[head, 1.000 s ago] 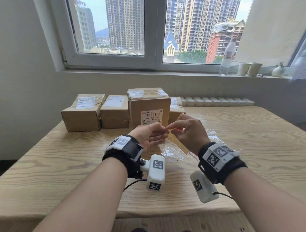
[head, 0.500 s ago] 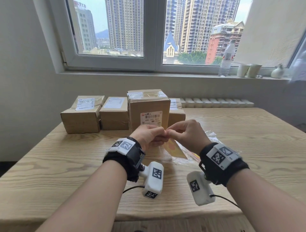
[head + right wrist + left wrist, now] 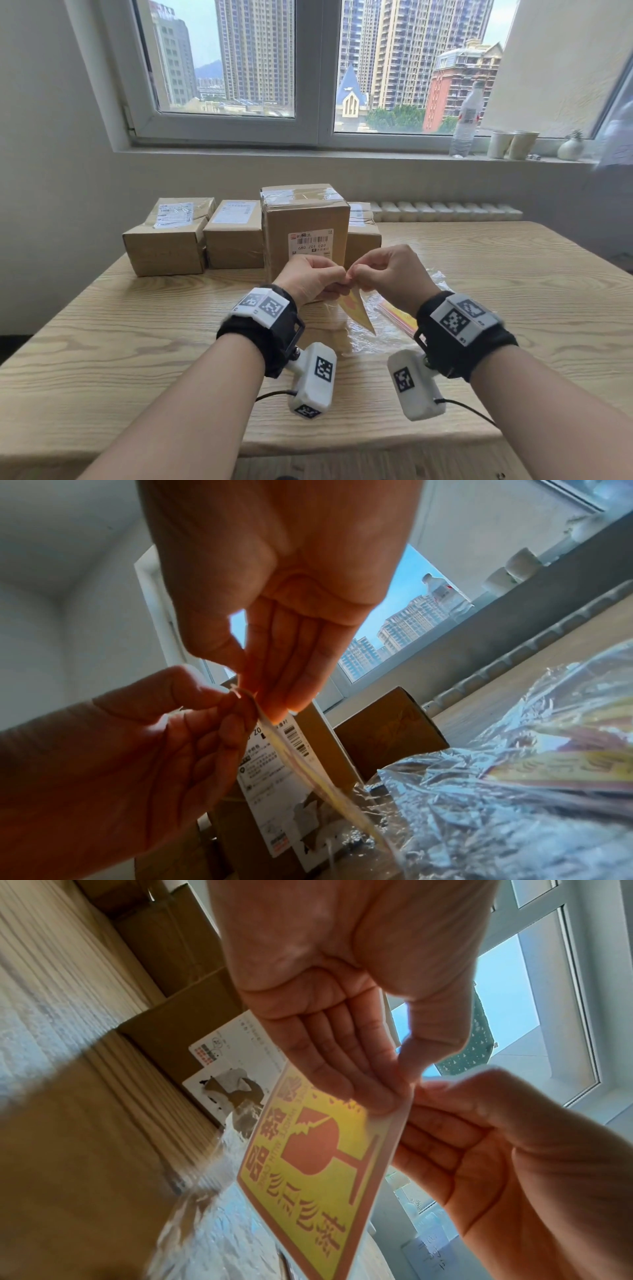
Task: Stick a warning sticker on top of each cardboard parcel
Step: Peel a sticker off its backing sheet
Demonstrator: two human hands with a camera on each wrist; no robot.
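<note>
Several cardboard parcels stand in a row at the table's far side: a low one point(image 3: 168, 240), a second low one point(image 3: 234, 236), a tall one point(image 3: 305, 222) and one partly hidden behind it point(image 3: 363, 233). In front of the tall parcel a yellow warning sticker point(image 3: 356, 308) with a red broken-glass sign point(image 3: 318, 1164) hangs on its backing. My left hand point(image 3: 337, 284) and right hand point(image 3: 356, 275) both pinch its top corner, fingertips touching. The right wrist view shows the sticker point(image 3: 308, 767) edge-on.
A crumpled clear plastic bag point(image 3: 394, 318) holding more yellow stickers lies on the wooden table point(image 3: 137, 342) under my right hand. A water bottle point(image 3: 467, 120), two paper cups point(image 3: 512, 144) and a small vase point(image 3: 570, 147) stand on the window sill.
Both hands have stayed together at the sticker's top corner, the fingertips drawing closer. The sticker hangs a little lower and straighter.
</note>
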